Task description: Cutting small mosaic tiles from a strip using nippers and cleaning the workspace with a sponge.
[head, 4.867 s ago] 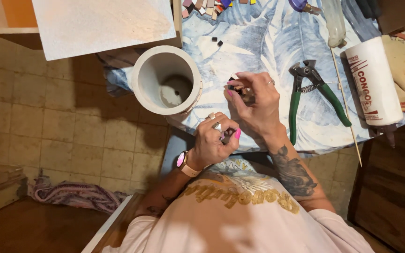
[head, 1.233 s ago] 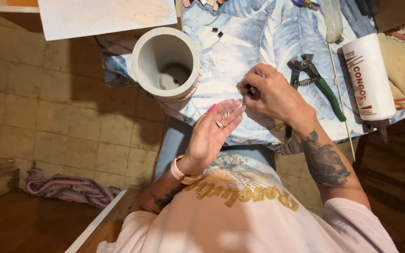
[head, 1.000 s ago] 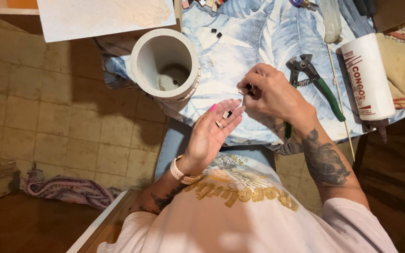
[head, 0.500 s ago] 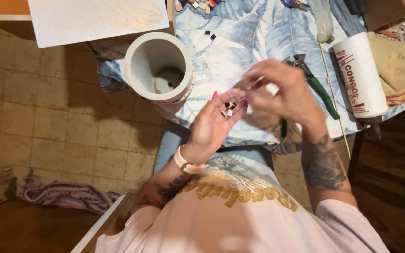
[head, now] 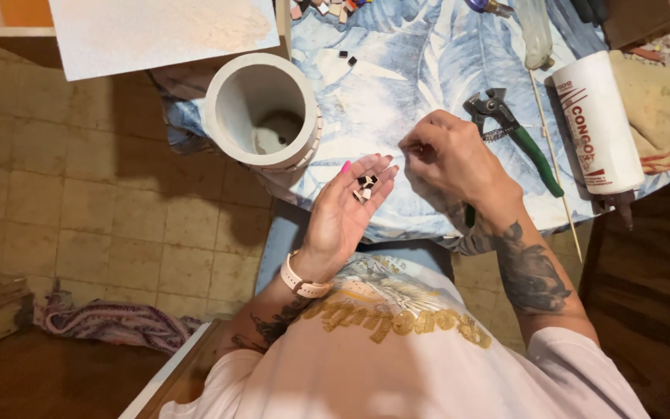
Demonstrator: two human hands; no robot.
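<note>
Fingertips of the right hand [head: 453, 159] are curled inward and turned away from the camera, so whether they pinch anything cannot be told. The left hand [head: 349, 203] lies open, palm up, fingers pointing up and to the right toward the table; on them rests a small cluster of tile chips [head: 364, 187], dark and pale, about four or five, too small to count surely. The chips sit loose on the fingers, not gripped, just beside the right hand but apart from it. One white cylindrical pot [head: 261, 110] stands upright at the table edge, its mouth facing the camera, its lower wall hidden. One pair of green-handled nippers [head: 515, 136] lies with its long axis running from upper left to lower right, jaws toward the upper left; one handle is partly hidden behind the right wrist. One thin wooden stick [head: 556, 167] lies nearly parallel to it. One white glue bottle [head: 599, 126] lies with its nozzle toward the person. The patterned blue cloth [head: 397, 70] is cut off at the top.
</note>
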